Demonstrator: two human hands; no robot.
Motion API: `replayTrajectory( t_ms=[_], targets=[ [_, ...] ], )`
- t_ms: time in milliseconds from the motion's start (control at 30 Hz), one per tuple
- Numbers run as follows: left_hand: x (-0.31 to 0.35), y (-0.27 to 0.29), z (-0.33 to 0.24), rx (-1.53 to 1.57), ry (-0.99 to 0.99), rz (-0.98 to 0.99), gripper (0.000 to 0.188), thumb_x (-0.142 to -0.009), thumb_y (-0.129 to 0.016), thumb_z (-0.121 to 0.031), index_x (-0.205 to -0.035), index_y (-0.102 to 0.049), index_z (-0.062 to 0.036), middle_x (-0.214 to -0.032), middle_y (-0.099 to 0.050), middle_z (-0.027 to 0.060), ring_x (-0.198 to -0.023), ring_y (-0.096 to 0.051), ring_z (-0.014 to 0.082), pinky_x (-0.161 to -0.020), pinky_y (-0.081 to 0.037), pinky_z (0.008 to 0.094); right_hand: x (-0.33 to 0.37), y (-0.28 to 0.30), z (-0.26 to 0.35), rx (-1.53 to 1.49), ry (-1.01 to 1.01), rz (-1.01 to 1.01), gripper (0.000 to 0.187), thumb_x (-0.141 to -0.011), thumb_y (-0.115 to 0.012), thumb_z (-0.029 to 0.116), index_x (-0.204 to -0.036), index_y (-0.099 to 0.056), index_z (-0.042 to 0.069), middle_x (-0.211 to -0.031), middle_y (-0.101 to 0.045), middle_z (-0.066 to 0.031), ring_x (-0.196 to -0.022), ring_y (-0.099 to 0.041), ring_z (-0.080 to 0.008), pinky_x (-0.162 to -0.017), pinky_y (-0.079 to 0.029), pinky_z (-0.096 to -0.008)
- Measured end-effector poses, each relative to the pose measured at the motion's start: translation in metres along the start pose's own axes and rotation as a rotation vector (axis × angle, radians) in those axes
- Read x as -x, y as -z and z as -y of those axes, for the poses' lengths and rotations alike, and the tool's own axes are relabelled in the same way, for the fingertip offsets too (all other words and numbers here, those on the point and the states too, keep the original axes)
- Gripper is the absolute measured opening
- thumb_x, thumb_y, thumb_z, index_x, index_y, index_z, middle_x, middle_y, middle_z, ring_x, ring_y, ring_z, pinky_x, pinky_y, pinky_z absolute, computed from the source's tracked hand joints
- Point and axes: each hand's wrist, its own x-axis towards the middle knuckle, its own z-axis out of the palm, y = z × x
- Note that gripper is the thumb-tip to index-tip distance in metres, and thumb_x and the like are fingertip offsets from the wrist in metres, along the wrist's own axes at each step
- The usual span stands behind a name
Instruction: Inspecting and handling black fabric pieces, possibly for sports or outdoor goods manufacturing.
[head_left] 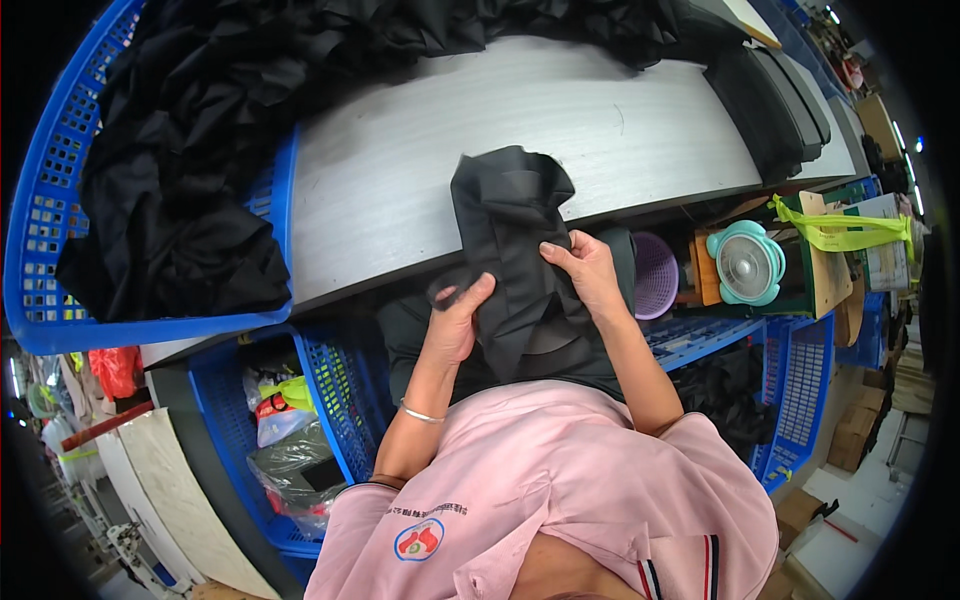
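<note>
A folded piece of black fabric (512, 235) hangs between my two hands at the near edge of the table. Its upper end rests on the pale tabletop (400, 150) and its lower end drops over my lap. My left hand (460, 318) grips the left edge of the cloth, thumb on top; a small dark loop shows by its fingers, too unclear to name. On the other side, my right hand (590, 270) pinches the cloth's right edge between thumb and fingers. The fingertips under the fabric are hidden.
A blue plastic basket (150, 335) heaped with black fabric (190, 190) stands at the left. Stacked black pieces (765, 110) lie far right. Below the table are a turquoise fan (746, 262), a purple basket (655, 275), and a blue crate (335, 390) with plastic bags.
</note>
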Motion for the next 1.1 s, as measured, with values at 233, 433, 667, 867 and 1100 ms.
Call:
replayTrajectory(
  t_ms=[233, 433, 667, 867, 1100],
  targets=[
    [0.000, 0.006, -0.003, -0.240, 0.170, 0.104, 0.029, -0.096, -0.072, -0.023, -0.112, -0.070, 0.0011, -0.105, -0.073, 0.0068, -0.095, -0.067, 0.0127, -0.086, -0.054, 0.0291, 0.004, -0.008, -0.029, 0.149, 0.131, -0.222, 0.024, -0.094, -0.073, 0.020, -0.088, -0.062, -0.001, -0.082, -0.064, 0.0002, -0.075, -0.055, -0.0054, -0.069, -0.048, -0.0241],
    [0.008, 0.009, 0.012, -0.291, 0.028, 0.014, 0.021, -0.097, -0.069, -0.017, -0.111, -0.071, -0.0011, -0.102, -0.073, 0.0030, -0.093, -0.066, 0.0094, -0.083, -0.053, 0.0256, 0.001, -0.011, -0.019, 0.134, 0.166, -0.194, 0.026, -0.096, -0.071, 0.021, -0.097, -0.064, -0.003, -0.082, -0.067, -0.0035, -0.076, -0.057, -0.0049, -0.068, -0.049, -0.0246],
    [0.000, 0.001, 0.007, -0.264, -0.010, -0.012, 0.033, -0.099, -0.068, -0.021, -0.122, -0.065, 0.0020, -0.114, -0.070, 0.0053, -0.098, -0.065, 0.0110, -0.089, -0.051, 0.0276, 0.020, 0.017, -0.011, 0.018, -0.111, 0.209, 0.041, -0.093, -0.074, 0.021, -0.123, -0.059, -0.001, -0.104, -0.070, -0.0015, -0.088, -0.061, -0.0047, -0.071, -0.050, -0.0236],
    [-0.004, 0.003, 0.007, -0.108, -0.025, -0.061, 0.025, -0.102, -0.061, -0.014, -0.124, -0.061, -0.0030, -0.107, -0.071, 0.0037, -0.094, -0.068, 0.0127, -0.082, -0.057, 0.0287, 0.053, 0.060, 0.002, -0.003, -0.169, -0.046, 0.046, -0.091, -0.075, 0.018, -0.129, -0.056, 0.001, -0.083, -0.062, -0.0007, -0.066, -0.058, -0.0060, -0.057, -0.046, -0.0186],
    [-0.006, -0.013, 0.017, -0.201, -0.024, -0.003, 0.026, -0.103, -0.060, -0.016, -0.126, -0.059, -0.0034, -0.110, -0.070, 0.0053, -0.096, -0.069, 0.0139, -0.083, -0.058, 0.0295, 0.073, 0.012, 0.004, 0.833, 0.628, -0.211, 0.044, -0.076, -0.077, 0.012, -0.118, -0.062, 0.009, -0.108, -0.057, -0.0100, -0.098, -0.062, -0.0295, -0.078, -0.052, -0.0375]
  ],
)
